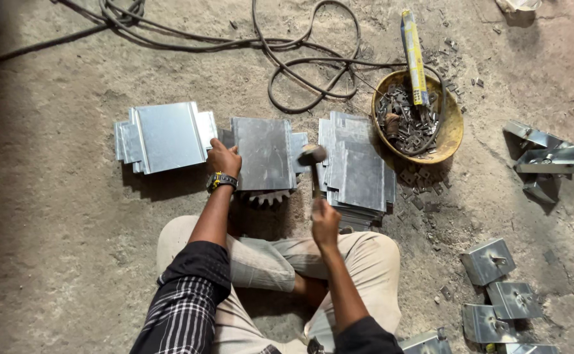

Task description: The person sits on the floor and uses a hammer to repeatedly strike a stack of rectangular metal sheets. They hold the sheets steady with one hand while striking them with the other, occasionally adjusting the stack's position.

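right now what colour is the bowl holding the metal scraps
Yellow, worn and grimy; the bowl shows best in the head view.

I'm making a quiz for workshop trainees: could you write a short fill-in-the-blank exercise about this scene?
1. The right hand holds a ____ by its handle.
2. The left hand steadies a metal sheet that lies on a toothed ____.
3. The yellow bowl holds small metal ____.
4. The left wrist wears a ____.

Missing words: hammer; gear; scraps; watch
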`<state>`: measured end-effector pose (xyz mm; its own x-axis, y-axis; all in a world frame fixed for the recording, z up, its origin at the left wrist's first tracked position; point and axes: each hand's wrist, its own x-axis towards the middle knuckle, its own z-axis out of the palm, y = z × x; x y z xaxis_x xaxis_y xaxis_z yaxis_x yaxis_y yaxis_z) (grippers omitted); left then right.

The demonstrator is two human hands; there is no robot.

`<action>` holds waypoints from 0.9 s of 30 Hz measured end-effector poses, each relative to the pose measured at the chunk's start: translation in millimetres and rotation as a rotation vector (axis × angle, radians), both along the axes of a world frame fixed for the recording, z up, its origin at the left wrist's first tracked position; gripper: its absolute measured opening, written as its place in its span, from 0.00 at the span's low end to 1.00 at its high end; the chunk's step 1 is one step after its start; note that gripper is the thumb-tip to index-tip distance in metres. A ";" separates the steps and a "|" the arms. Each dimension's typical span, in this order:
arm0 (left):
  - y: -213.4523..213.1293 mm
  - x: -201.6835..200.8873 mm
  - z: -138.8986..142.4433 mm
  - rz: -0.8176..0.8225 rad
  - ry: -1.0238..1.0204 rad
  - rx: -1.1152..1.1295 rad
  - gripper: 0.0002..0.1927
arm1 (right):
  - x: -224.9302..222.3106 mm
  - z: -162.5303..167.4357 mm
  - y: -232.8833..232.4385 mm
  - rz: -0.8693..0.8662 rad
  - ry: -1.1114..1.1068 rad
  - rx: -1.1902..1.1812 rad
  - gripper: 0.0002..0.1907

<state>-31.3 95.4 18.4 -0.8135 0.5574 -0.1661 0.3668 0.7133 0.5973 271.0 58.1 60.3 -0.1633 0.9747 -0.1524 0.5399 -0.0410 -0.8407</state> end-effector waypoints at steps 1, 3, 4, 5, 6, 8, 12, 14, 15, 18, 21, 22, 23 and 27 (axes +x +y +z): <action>1.9 0.3 0.9 0.001 -0.010 -0.002 0.23 | 6.5 14.6 2.1 -0.001 0.093 0.116 0.31; 5.0 -0.6 2.5 0.011 -0.032 -0.010 0.22 | 17.5 57.3 5.0 0.057 0.299 0.377 0.27; 7.1 -2.0 3.3 0.008 -0.015 0.001 0.22 | 19.8 80.5 6.6 0.109 0.417 0.523 0.25; 8.7 -3.0 3.4 0.001 -0.003 0.006 0.22 | 20.8 101.1 6.1 0.081 0.582 0.535 0.24; 9.0 -2.8 2.2 -0.007 0.006 0.010 0.21 | 22.2 117.9 4.9 0.051 0.744 0.544 0.23; 10.0 -4.7 -1.7 0.004 0.030 0.045 0.24 | 17.3 131.7 3.4 0.078 0.852 0.695 0.22; 7.0 -5.9 -16.4 0.021 -0.009 0.094 0.20 | -1.8 83.8 -3.8 0.057 0.543 0.568 0.22; 7.2 -6.0 -22.0 0.040 0.050 0.114 0.22 | -5.6 47.3 -6.2 0.092 0.081 0.341 0.25; 8.4 -7.0 -23.2 0.046 0.086 0.130 0.23 | -6.9 33.1 -5.3 0.139 -0.015 0.115 0.25; 12.6 -8.8 -21.7 0.042 0.018 0.110 0.22 | 1.9 24.6 7.0 0.078 -0.063 -0.010 0.28; 17.6 -9.3 -15.2 0.017 0.129 0.113 0.23 | 21.3 63.6 13.4 0.177 0.252 0.470 0.30; 18.5 -8.6 -13.3 0.017 0.092 0.092 0.23 | 23.5 79.6 14.8 0.118 0.449 0.459 0.27; 20.0 -9.2 -11.4 0.016 0.061 0.077 0.22 | 23.6 94.6 18.6 0.057 0.650 0.451 0.25; 21.3 -11.2 -10.0 0.023 0.044 0.089 0.22 | 21.4 115.1 21.8 0.183 0.923 0.729 0.22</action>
<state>-42.5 116.8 8.4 -0.8318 0.5492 -0.0804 0.3780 0.6665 0.6426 292.5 79.8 175.4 -0.0657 0.7334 0.6766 -0.3340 0.6228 -0.7075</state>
